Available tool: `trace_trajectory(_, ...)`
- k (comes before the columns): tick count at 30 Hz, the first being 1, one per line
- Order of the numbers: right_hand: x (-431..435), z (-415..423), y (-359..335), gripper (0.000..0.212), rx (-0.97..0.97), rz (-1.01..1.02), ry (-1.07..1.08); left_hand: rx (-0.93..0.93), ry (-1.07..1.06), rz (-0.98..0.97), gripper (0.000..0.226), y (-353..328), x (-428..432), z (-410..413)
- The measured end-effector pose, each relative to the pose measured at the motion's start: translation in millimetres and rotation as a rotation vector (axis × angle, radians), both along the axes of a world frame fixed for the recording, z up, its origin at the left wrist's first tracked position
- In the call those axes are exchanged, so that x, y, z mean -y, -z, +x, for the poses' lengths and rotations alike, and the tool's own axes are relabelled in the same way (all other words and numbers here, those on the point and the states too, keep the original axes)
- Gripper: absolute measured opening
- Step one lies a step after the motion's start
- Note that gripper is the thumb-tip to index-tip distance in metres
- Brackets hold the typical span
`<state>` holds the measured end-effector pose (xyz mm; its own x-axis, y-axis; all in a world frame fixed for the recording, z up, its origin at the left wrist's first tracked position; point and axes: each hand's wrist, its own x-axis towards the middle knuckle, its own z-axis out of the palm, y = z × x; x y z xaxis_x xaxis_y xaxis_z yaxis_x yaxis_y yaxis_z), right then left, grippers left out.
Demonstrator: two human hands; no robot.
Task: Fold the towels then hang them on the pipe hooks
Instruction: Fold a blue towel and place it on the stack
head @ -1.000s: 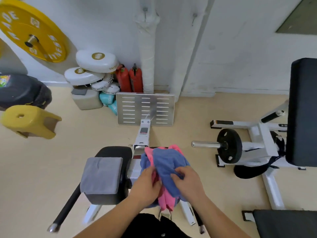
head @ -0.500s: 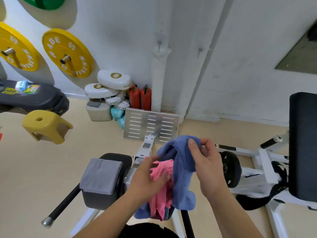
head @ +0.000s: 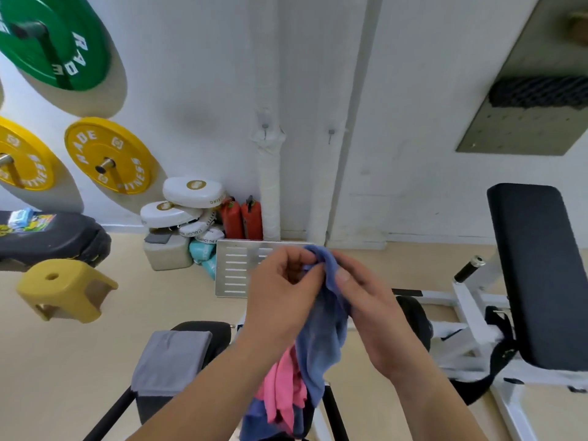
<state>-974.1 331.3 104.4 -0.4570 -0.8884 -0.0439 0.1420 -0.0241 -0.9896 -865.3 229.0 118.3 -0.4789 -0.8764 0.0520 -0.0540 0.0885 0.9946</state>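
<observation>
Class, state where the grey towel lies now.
Head view, lower left: the grey towel lies on the black pad, left of the left hand.

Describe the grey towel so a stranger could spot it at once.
Start at the silver slotted plate standing on the floor by the white wall. Nearer the camera and slightly left sits a black pad, and the grey towel lies draped over it. Unlike the blue towel and pink towel bunched to its right, it is neatly folded and lies flat.

The pink towel (head: 280,389) lies partly hidden behind the blue towel (head: 321,338).
</observation>
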Motion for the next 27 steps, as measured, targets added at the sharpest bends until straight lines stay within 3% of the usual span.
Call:
trace_trajectory(2, -9, 1, 3, 0.052, -0.154, 0.055, 0.041, -0.052, -0.023, 0.035, 0.006, -15, 3, -2)
trace_trajectory(4, -12, 3, 11, 0.042, -0.286, 0.115, 0.214, -0.088, -0.058, 0.029, 0.008, -29, 9, -2)
trace_trajectory(8, -14, -2, 13, 0.019, -0.244, 0.076, 0.376, -0.048, -0.056, 0.038, 0.003, -31, 24, 0)
trace_trajectory(11, -14, -4, 6, 0.013, -0.216, 0.017, 0.362, 0.067, 0.086, 0.039, 0.021, -17, 24, 3)
trace_trajectory(13, -14, -6, 2, 0.013, -0.193, 0.005, 0.378, 0.198, 0.185, -0.112, 0.033, -5, 22, 8)
trace_trajectory(17, -18, -19, -3, 0.013, -0.241, 0.054, 0.387, 0.452, 0.216, -0.561, 0.020, 14, 27, 16)
trace_trajectory(23, -19, -37, 12, 0.015, -0.336, 0.242, 0.481, 0.370, 0.370, -0.308, 0.018, -3, 30, 21)
trace_trajectory(27, -23, -33, 14, 0.015, -0.311, 0.244, 0.376, 0.324, 0.441, -0.284, 0.022, -12, 25, 17)
